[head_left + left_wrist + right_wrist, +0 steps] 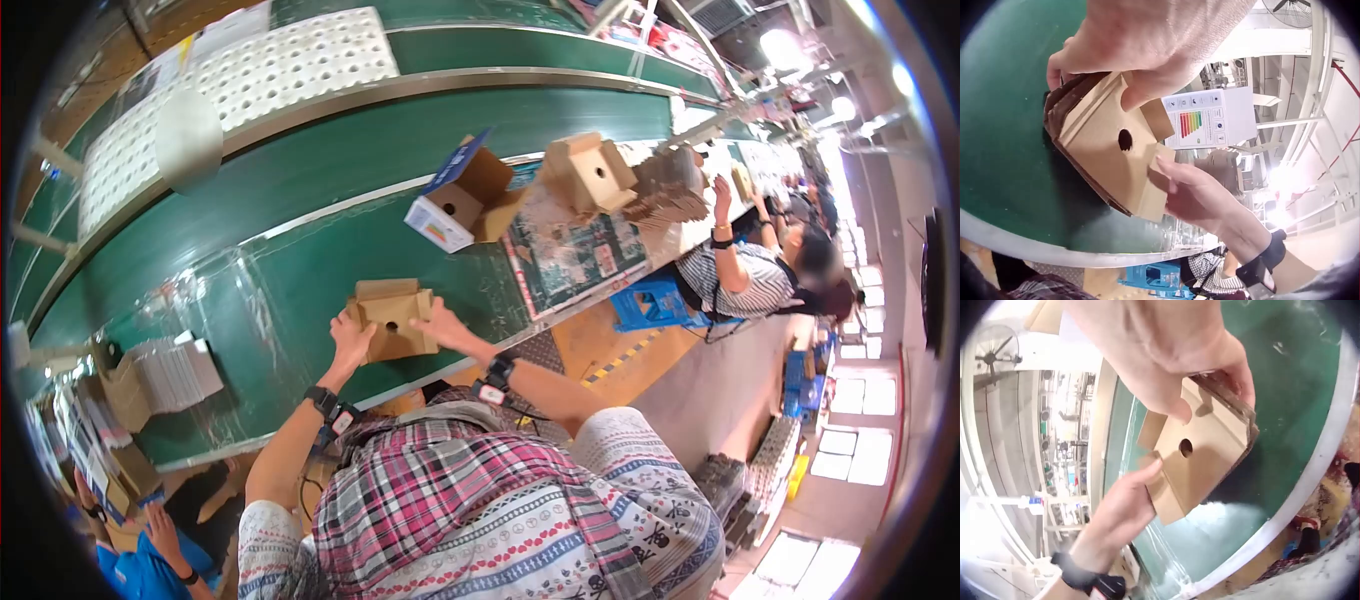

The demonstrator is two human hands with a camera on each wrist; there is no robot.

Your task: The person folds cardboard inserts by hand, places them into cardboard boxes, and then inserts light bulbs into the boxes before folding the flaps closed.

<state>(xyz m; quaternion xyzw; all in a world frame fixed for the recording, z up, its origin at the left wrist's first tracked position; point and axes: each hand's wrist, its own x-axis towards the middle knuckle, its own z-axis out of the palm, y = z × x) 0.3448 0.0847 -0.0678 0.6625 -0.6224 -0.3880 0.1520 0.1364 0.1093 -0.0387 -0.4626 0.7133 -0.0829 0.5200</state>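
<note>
A folded brown cardboard insert (408, 342) with a round hole in its middle is held over the green work surface, close to its near edge. My left hand (352, 342) grips its left side, the thumb lying on the inner face and the fingers behind the edge. On the opposite side my right hand (441, 326) pinches the raised flap, as the left wrist view shows, with the right thumb (1175, 170) against the board. Layered cardboard edges (1252, 430) show along one side of the insert. Beyond it stands an open blue and white carton (438, 224) with brown inner walls.
Another folded insert (590, 172) sits right of the carton, beside stacked brown cardboard (668, 188). Grey-white flat pieces (178, 376) are stacked at left. A perforated white panel (310, 62) lies across the belt. A person in stripes (745, 268) sits at right near a blue stool (648, 306).
</note>
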